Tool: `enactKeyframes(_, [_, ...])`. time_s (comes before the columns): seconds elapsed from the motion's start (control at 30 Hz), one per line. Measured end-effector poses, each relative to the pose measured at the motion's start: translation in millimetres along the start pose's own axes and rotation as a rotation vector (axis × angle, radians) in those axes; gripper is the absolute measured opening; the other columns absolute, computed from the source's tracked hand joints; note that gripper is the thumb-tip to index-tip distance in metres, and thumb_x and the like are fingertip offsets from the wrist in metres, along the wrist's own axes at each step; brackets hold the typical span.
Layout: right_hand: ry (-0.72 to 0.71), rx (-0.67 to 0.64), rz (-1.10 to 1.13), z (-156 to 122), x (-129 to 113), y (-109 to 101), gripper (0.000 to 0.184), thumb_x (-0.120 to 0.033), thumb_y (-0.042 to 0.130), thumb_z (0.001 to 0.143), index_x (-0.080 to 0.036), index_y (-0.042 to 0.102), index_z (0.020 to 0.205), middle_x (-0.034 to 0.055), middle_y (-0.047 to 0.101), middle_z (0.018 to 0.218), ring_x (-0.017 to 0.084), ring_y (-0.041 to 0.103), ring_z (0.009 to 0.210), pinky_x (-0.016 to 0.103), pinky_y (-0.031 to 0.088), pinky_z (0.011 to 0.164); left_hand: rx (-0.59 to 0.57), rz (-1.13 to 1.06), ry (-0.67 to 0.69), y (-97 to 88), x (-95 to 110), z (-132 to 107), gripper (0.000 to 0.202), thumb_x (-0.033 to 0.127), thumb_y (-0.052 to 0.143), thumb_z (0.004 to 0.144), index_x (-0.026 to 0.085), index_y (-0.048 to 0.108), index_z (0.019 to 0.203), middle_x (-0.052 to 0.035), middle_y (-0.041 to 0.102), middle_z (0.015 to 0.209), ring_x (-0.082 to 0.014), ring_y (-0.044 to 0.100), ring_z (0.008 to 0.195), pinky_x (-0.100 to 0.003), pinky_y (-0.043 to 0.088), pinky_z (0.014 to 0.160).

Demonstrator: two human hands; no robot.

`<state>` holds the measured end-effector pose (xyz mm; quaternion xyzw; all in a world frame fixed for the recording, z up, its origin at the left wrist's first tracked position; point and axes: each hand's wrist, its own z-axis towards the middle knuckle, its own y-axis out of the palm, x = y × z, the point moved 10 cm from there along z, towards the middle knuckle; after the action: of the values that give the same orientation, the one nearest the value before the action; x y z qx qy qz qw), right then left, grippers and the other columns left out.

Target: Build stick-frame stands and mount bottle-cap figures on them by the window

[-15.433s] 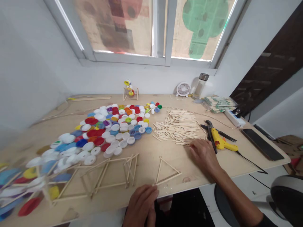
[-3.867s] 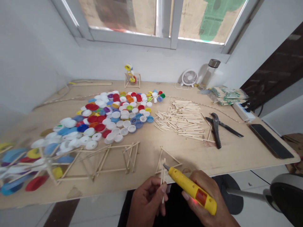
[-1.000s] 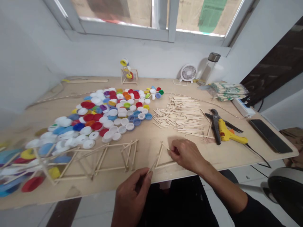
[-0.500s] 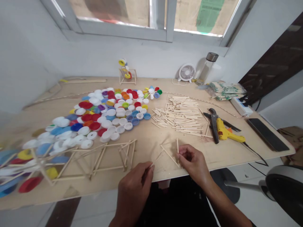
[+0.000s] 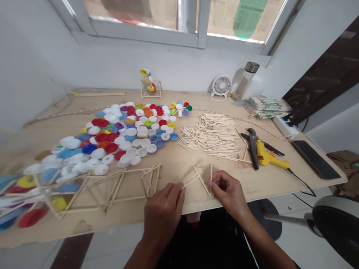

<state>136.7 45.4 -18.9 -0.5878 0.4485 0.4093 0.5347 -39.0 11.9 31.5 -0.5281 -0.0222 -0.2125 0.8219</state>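
Left hand (image 5: 164,211) and right hand (image 5: 228,190) each hold a closed fingertip grip on the stick triangle (image 5: 200,179).

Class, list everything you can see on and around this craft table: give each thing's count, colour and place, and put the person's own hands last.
Stick triangle: one, pale wood, near table edge, held by both hands.
Finished stick frames: several, pale wood, left of the triangle.
Loose sticks: one big pile, pale wood, table centre-right.
Bottle caps: many, white, red, blue, yellow, spread over the left half.
Glue gun: one, yellow, right of the sticks.
Pliers: one, black, beside the glue gun.
Phone: one, black, far right.
Fan: one, white, back by the wall.
Bottle: one, clear, beside the fan.
Table: one, light plywood.
Left hand: pinching one triangle corner.
Right hand: pinching the other corner.
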Motion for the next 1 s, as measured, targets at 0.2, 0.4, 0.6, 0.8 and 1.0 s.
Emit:
enactKeyframes(0.2, [-0.019, 0.026, -0.008, -1, -5, -2, 0.016, -0.033, 0.063, 0.076, -0.017, 0.058, 0.079, -0.0007, 0.058, 0.066, 0.011, 0.053, 0.056, 0.021, 0.044, 0.051, -0.013, 0.114, 0.019, 5.4, 5, 7, 0.018, 0.023, 0.046, 0.090, 0.020, 0.063, 0.086, 0.0014, 0.063, 0.070, -0.0143, 0.059, 0.062, -0.027, 0.039, 0.058])
enactKeyframes(0.4, [-0.023, 0.032, -0.006, -2, -7, -1, 0.018, -0.034, 0.063, 0.076, -0.017, 0.059, 0.079, -0.0004, 0.059, 0.065, 0.011, 0.053, 0.056, 0.020, 0.044, 0.050, -0.062, 0.213, -0.001, 11.5, 3, 10, 0.019, 0.024, 0.045, 0.090, 0.022, 0.063, 0.085, 0.0009, 0.062, 0.072, -0.0149, 0.057, 0.060, -0.027, 0.036, 0.055])
enactKeyframes(0.6, [-0.015, 0.038, -0.021, -2, -4, -2, 0.016, -0.033, 0.062, 0.077, -0.017, 0.059, 0.078, -0.0013, 0.058, 0.064, 0.010, 0.053, 0.055, 0.020, 0.043, 0.051, -0.095, 0.239, -0.008, 14.0, -1, 11, 0.021, 0.025, 0.043, 0.091, 0.021, 0.064, 0.088, -0.0003, 0.063, 0.075, -0.0151, 0.058, 0.063, -0.027, 0.037, 0.056])
enactKeyframes(0.8, [-0.032, 0.028, -0.029, -2, -4, -1, 0.015, -0.032, 0.062, 0.078, -0.017, 0.060, 0.079, -0.0002, 0.059, 0.065, 0.011, 0.054, 0.057, 0.021, 0.044, 0.052, -0.143, 0.266, -0.009, 15.5, -2, 16, 0.024, 0.023, 0.041, 0.091, 0.021, 0.065, 0.085, -0.0016, 0.063, 0.073, -0.0161, 0.057, 0.062, -0.028, 0.035, 0.055])
enactKeyframes(1.0, [-0.030, 0.028, -0.039, -3, -6, 0, 0.014, -0.032, 0.061, 0.078, -0.017, 0.060, 0.078, -0.0006, 0.059, 0.066, 0.011, 0.054, 0.057, 0.020, 0.044, 0.052, -0.191, 0.278, -0.003, 19.4, -4, 19, 0.022, 0.018, 0.043, 0.088, 0.021, 0.065, 0.085, -0.0021, 0.062, 0.075, -0.0170, 0.058, 0.062, -0.028, 0.036, 0.054])
